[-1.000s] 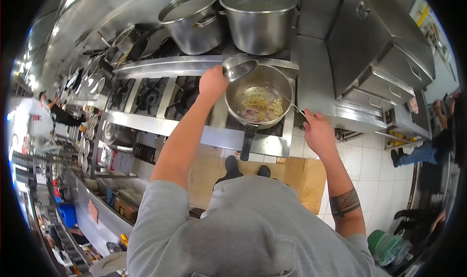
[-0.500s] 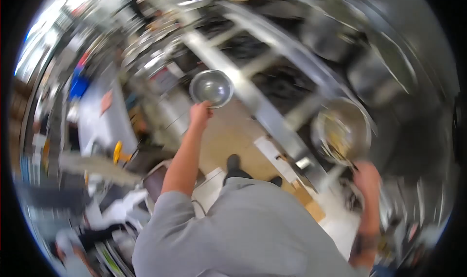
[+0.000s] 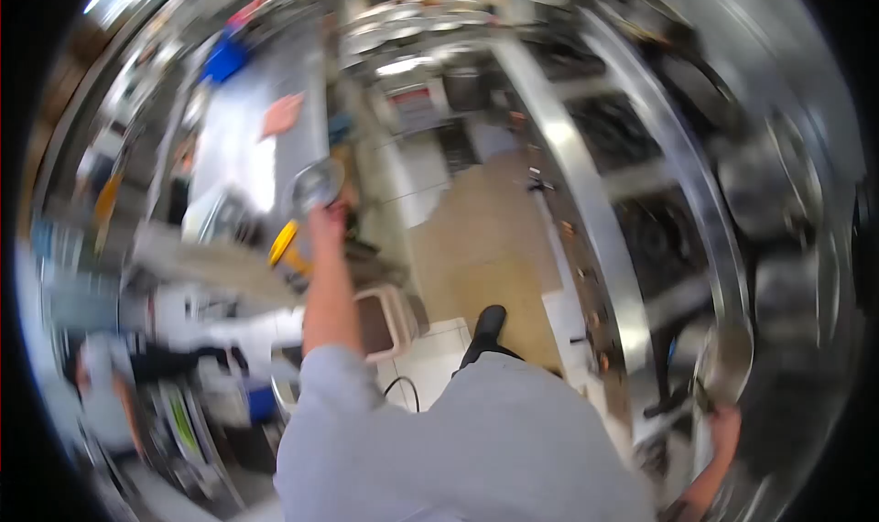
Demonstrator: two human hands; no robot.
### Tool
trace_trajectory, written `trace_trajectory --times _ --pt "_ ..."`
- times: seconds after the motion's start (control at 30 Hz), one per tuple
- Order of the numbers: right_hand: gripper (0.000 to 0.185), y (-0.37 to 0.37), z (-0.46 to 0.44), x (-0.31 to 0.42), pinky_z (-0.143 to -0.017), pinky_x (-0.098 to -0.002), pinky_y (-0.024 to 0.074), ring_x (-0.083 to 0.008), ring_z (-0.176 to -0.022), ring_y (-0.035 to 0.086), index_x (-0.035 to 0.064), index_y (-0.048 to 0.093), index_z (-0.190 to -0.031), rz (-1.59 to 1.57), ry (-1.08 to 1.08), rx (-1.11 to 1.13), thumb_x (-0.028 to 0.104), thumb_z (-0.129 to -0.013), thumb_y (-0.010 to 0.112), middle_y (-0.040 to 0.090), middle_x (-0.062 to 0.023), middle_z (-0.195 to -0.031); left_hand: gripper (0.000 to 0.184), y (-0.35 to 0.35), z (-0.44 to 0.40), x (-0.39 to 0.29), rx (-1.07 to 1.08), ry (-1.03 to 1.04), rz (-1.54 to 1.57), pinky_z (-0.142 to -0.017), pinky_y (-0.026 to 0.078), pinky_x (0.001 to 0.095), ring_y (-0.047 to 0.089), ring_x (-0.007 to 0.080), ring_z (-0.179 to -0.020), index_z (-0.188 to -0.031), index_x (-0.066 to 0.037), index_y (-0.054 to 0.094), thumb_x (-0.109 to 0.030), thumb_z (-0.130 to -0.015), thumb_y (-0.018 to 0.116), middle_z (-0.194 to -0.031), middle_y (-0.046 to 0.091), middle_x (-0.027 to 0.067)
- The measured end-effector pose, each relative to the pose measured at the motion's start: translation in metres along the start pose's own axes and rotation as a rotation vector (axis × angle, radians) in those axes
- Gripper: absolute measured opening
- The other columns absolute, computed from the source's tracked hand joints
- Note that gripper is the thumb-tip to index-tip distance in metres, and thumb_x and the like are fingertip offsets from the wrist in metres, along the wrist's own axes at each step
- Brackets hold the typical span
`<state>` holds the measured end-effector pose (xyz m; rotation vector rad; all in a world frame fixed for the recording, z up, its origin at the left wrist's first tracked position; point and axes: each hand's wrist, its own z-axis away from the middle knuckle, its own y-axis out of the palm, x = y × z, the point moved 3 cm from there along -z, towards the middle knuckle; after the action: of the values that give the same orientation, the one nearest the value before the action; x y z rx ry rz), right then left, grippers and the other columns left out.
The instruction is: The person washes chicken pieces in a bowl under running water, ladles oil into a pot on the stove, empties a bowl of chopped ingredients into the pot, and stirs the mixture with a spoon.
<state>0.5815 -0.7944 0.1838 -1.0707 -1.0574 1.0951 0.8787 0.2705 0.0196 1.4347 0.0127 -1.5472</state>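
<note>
My left hand (image 3: pixel 330 218) is closed on the rim of a small metal bowl (image 3: pixel 318 185), held out over the near end of the steel counter (image 3: pixel 240 156). At the lower right, my right hand (image 3: pixel 725 421) is closed round a utensil (image 3: pixel 703 396) whose far end goes into the steel pot (image 3: pixel 730 353) on the stove. The pot is seen from the side, and its contents are too blurred to make out. Its black handle (image 3: pixel 667 403) points to the left.
A pink cloth (image 3: pixel 282 114) and a blue container (image 3: pixel 222 59) are on the counter. A yellow object (image 3: pixel 285 244) stands by its near end, with a bin (image 3: pixel 389 320) below. Large pots (image 3: pixel 765 179) line the stove's back. Another person (image 3: pixel 110 385) is at the lower left.
The view has swung left, away from the stove. My left hand has carried the small bowl from over the pot to the counter; my right hand has stayed at the pot with the utensil.
</note>
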Motion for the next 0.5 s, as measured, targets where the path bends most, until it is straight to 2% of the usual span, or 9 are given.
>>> trace_trajectory --times 0.03,0.13,0.17,0.23,0.27,0.33,0.4,0.43,0.5 --pt "0.028 0.007 0.006 -0.015 -0.08 -0.0462 0.0537 -0.039 -0.088 0.069 0.0064 0.076 -0.099 0.148 0.089 0.139 0.01 -0.074 0.064 0.072 -0.0214 -0.094 0.02 -0.004 -0.013 -0.01 -0.24 -0.005 0.016 -0.059 0.052 0.0318 0.06 0.0247 -0.067 -0.111 -0.002 0.056 -0.015 -0.097 0.049 -0.091 0.064 0.0156" --pt "0.023 0.02 0.032 -0.06 -0.081 -0.0457 0.0547 -0.036 -0.096 0.069 0.0019 0.073 -0.093 0.511 0.323 0.477 0.016 -0.077 0.065 0.071 -0.0205 -0.091 0.034 -0.043 -0.089 -0.03 0.024 -0.057 0.068 -0.067 0.058 0.0353 0.066 0.0275 -0.078 -0.114 0.002 0.063 -0.025 -0.098 0.048 -0.095 0.07 0.0181" --pt "0.02 -0.012 0.033 -0.014 -0.086 -0.0477 0.0536 -0.0387 -0.099 0.067 0.0008 0.07 -0.092 0.342 0.653 0.126 0.015 -0.08 0.063 0.071 -0.0208 -0.097 0.041 -0.039 -0.095 -0.034 0.007 -0.117 0.046 -0.073 0.06 0.0367 0.069 0.0297 -0.085 -0.121 0.004 0.059 -0.029 -0.1 0.046 -0.103 0.071 0.0204" --pt "0.026 -0.042 0.003 0.057 -0.085 -0.0484 0.0554 -0.0395 -0.102 0.067 0.0019 0.071 -0.102 0.238 0.762 -0.07 0.015 -0.081 0.063 0.071 -0.0219 -0.103 0.055 -0.006 -0.076 -0.03 -0.327 -0.146 -0.1 -0.074 0.061 0.0377 0.07 0.0321 -0.096 -0.135 0.004 0.046 -0.038 -0.101 0.049 -0.115 0.07 0.0206" --pt "0.023 -0.01 -0.006 0.032 -0.086 -0.048 0.0558 -0.0404 -0.102 0.067 0.0019 0.072 -0.098 0.233 0.817 0.019 0.015 -0.082 0.061 0.071 -0.0218 -0.106 0.054 0.012 -0.075 -0.013 -0.246 -0.209 -0.153 -0.076 0.061 0.0367 0.069 0.0304 -0.098 -0.135 0.003 0.045 -0.037 -0.1 0.051 -0.119 0.068 0.0204" --pt "0.021 0.02 -0.029 0.027 -0.086 -0.05 0.0548 -0.0419 -0.098 0.067 0.0011 0.073 -0.094 0.144 0.784 -0.085 0.013 -0.081 0.061 0.071 -0.0228 -0.101 0.055 0.036 -0.078 0.016 -0.152 -0.263 -0.205 -0.078 0.061 0.0358 0.068 0.0287 -0.099 -0.136 0.002 0.044 -0.037 -0.099 0.054 -0.122 0.066 0.0203" --pt "0.019 0.034 -0.031 0.024 -0.087 -0.0506 0.0538 -0.043 -0.095 0.067 -0.0003 0.072 -0.091 0.078 0.748 -0.187 0.012 -0.08 0.062 0.07 -0.0243 -0.096 0.048 0.058 -0.074 0.057 0.253 -0.527 -0.38 -0.08 0.06 0.0334 0.065 0.0255 -0.101 -0.128 0.0 0.046 -0.036 -0.098 0.057 -0.123 0.064 0.0179" --pt "0.02 0.008 -0.026 0.058 -0.087 -0.0498 0.0541 -0.0426 -0.095 0.067 -0.0007 0.073 -0.092 0.01 0.666 -0.154 0.011 -0.079 0.063 0.07 -0.0243 -0.095 0.041 0.084 -0.032 0.074 0.094 -0.406 -0.427 -0.08 0.059 0.0335 0.064 0.0255 -0.102 -0.119 -0.001 0.052 -0.035 -0.098 0.059 -0.121 0.064 0.0145" --pt "0.021 -0.032 -0.012 0.074 -0.086 -0.049 0.0544 -0.0423 -0.095 0.067 -0.0012 0.073 -0.093 -0.069 0.588 -0.117 0.011 -0.078 0.063 0.07 -0.0243 -0.095 0.037 0.113 -0.001 0.118 0.277 -0.55 -0.5 -0.088 0.054 0.0401 0.062 0.0272 -0.107 -0.119 -0.004 0.055 -0.033 -0.097 0.061 -0.121 0.063 0.0143"
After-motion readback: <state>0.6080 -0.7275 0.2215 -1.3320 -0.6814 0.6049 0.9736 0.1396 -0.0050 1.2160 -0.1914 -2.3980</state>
